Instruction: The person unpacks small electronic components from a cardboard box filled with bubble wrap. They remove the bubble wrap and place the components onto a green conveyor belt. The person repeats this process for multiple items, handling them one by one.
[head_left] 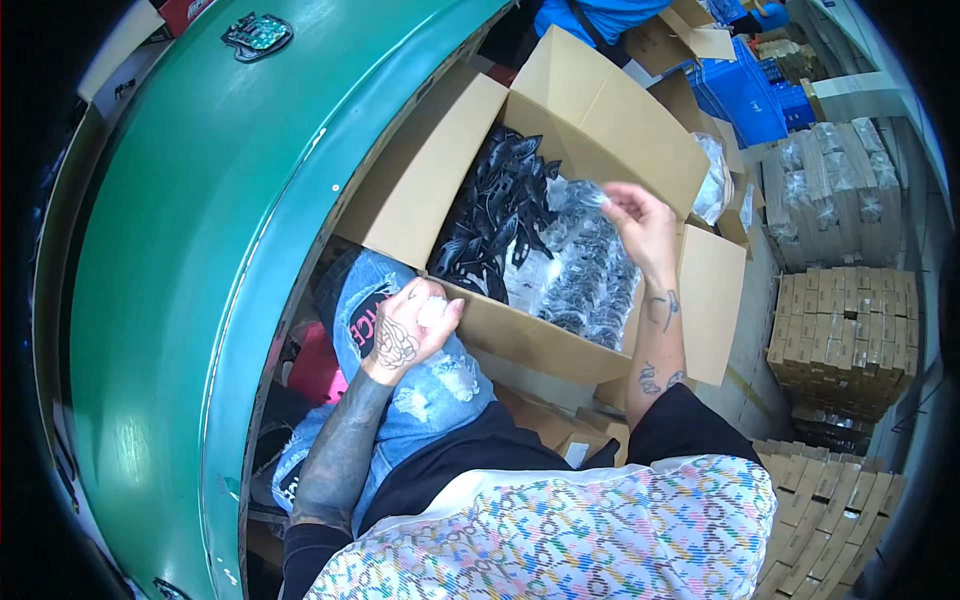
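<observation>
A large open cardboard box [560, 325] stands before me. Loose black plastic parts [495, 205] fill its left side; to the right lie several rows of dark parts wrapped in clear plastic [590, 270]. My right hand [640, 222] reaches over the box, its thumb and fingers pinched on a clear plastic bag [580, 196] with something dark inside. Over my thigh, by the box's near left corner, my left hand [405, 325] is closed round a small whitish crumpled thing [432, 311]. Its kind is unclear.
Along my left runs a green-topped table [160, 260], with a small black-and-green part [258, 36] at its far end. A person in blue [600, 20] is beyond the box. Blue crates [735, 95] stand far right, above stacked cardboard cartons [845, 330].
</observation>
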